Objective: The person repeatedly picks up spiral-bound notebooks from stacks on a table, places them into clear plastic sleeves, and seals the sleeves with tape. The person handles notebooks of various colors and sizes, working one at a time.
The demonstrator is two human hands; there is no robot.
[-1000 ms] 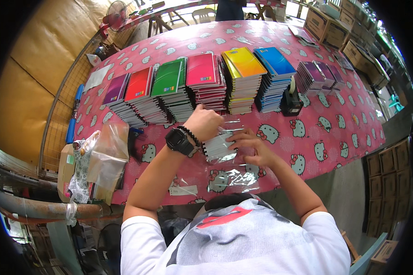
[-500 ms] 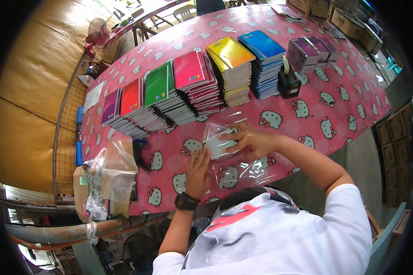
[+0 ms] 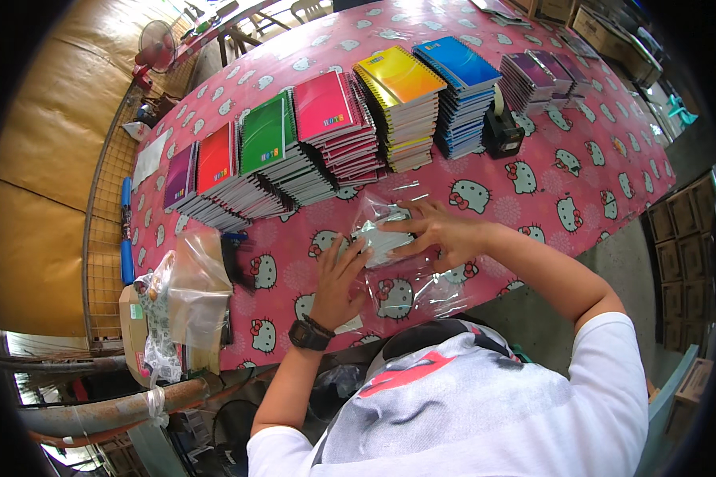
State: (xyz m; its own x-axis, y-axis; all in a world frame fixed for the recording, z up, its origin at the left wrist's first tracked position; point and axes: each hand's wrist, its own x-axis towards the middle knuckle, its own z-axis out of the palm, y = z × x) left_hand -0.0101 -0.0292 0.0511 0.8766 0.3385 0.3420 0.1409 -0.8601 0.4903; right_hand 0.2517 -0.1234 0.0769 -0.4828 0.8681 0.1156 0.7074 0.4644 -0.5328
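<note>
A pale, flat rectangular thing (image 3: 380, 241) lies in clear plastic film (image 3: 424, 296) on the table in front of me; glare and my fingers hide what kind it is. My left hand (image 3: 338, 277), with a dark watch at the wrist, rests at its left edge, fingers stretched out. From the right, my right hand (image 3: 441, 235) reaches over it with fingers spread, the tips touching its top and right side. Beyond my hands, spiral notebooks stand in stacks: purple (image 3: 180, 179), red (image 3: 217, 159), green (image 3: 265, 137), pink (image 3: 324, 105), yellow (image 3: 399, 77) and blue (image 3: 457, 62).
A black tape dispenser (image 3: 502, 133) stands beside the blue stack, with smaller purple notebooks (image 3: 527, 78) farther right. Clear plastic sheets (image 3: 201, 278) lie at the table's left edge by a cardboard box (image 3: 135, 338). A pink patterned cloth (image 3: 569, 163) covers the table.
My left hand has shifted slightly left and down, its fingers a little more spread. The right hand stays over the pale thing. The whole view has shifted slightly.
</note>
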